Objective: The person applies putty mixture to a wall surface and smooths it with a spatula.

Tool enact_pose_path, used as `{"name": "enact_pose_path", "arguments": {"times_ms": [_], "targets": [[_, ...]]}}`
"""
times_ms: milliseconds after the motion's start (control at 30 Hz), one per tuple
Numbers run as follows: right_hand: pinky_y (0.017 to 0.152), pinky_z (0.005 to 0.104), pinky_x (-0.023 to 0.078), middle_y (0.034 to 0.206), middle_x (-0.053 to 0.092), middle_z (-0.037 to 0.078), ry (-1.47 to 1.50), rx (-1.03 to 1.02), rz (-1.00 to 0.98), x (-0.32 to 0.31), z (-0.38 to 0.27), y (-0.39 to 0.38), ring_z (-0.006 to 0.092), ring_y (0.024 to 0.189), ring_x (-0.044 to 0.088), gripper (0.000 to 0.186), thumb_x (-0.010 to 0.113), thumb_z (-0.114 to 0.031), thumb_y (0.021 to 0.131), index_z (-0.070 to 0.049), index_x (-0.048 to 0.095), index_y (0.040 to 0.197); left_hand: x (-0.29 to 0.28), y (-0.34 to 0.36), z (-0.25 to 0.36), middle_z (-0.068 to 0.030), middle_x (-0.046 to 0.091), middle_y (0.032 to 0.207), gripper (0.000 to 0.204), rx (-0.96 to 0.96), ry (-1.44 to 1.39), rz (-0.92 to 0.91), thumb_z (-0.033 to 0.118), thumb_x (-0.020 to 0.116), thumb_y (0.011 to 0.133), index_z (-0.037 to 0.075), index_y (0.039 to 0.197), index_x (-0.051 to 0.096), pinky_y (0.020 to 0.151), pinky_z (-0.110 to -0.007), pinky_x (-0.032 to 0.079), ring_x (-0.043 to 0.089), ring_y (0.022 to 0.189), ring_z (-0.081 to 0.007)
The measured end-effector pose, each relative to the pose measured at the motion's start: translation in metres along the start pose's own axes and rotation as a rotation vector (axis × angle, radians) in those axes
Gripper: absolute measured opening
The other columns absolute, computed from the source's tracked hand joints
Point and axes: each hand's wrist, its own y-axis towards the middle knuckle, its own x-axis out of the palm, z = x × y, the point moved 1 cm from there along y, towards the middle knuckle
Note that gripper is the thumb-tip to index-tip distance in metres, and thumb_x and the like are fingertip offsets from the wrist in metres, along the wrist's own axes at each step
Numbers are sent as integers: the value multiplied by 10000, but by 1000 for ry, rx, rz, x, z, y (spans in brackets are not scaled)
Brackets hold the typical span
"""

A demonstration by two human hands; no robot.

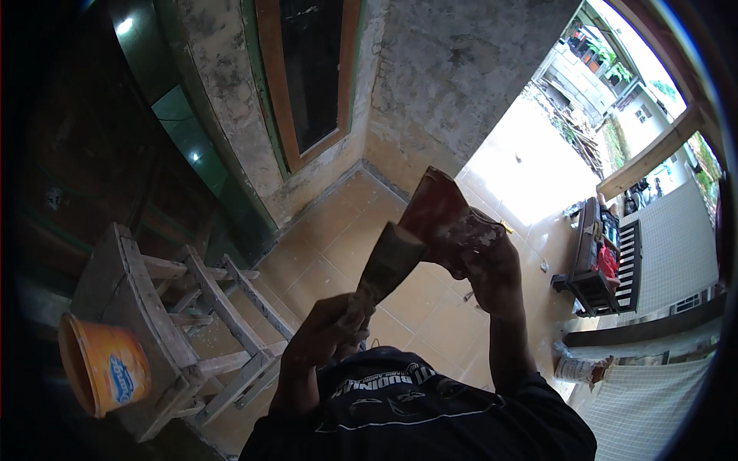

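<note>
My left hand (323,330) grips the handle of a putty knife (390,261), its darkened metal blade angled up to the right. My right hand (490,257), smeared with whitish residue, holds a wide reddish-brown scraper (429,206) up in front of me, fingers wrapped round its near end. The tip of the putty knife overlaps the scraper's lower left edge; whether they touch I cannot tell. Both tools are above the tiled floor, in front of my dark shirt (407,407).
A wooden step stool (169,323) with an orange bucket (100,365) on it stands at left, beside a door (115,169). A window (307,69) and mottled wall (453,69) are ahead. A loaded dark bench (596,261) and pale sheets (638,407) line the right, tiled floor (323,223) between.
</note>
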Motion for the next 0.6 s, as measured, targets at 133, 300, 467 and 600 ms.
{"name": "enact_pose_path", "arguments": {"times_ms": [133, 300, 467, 600], "targets": [[616, 231, 403, 1067, 549, 66, -67, 14, -91, 20, -13, -56, 94, 770, 489, 340, 440, 4, 908, 1, 445, 1247, 26, -43, -34, 28, 420, 628, 241, -140, 58, 190, 293, 500, 926, 53, 906, 504, 366, -161, 296, 363, 452, -15], [630, 243, 408, 1070, 546, 63, -155, 49, -130, 43, -24, -131, 99, 781, 490, 352, 425, -27, 922, 13, 416, 1272, 52, -93, -49, -24, 458, 632, 223, 64, 101, 198, 271, 525, 906, 49, 906, 504, 331, -185, 261, 364, 434, -48], [743, 278, 465, 1127, 567, 115, 301, -57, -155, 59, -29, -167, 157, 873, 571, 363, 420, -36, 927, 30, 403, 1284, 98, -156, -67, -19, 440, 610, 253, -144, 223, 268, 299, 526, 904, 47, 897, 504, 338, -187, 262, 344, 424, -49], [945, 360, 420, 1179, 557, 209, -432, -148, -297, 89, -60, -183, 297, 1130, 527, 372, 437, 73, 877, 38, 453, 1247, 110, -197, -78, -8, 400, 584, 271, -122, 226, 321, 319, 526, 904, 49, 896, 501, 343, -194, 274, 336, 420, -49]]}}
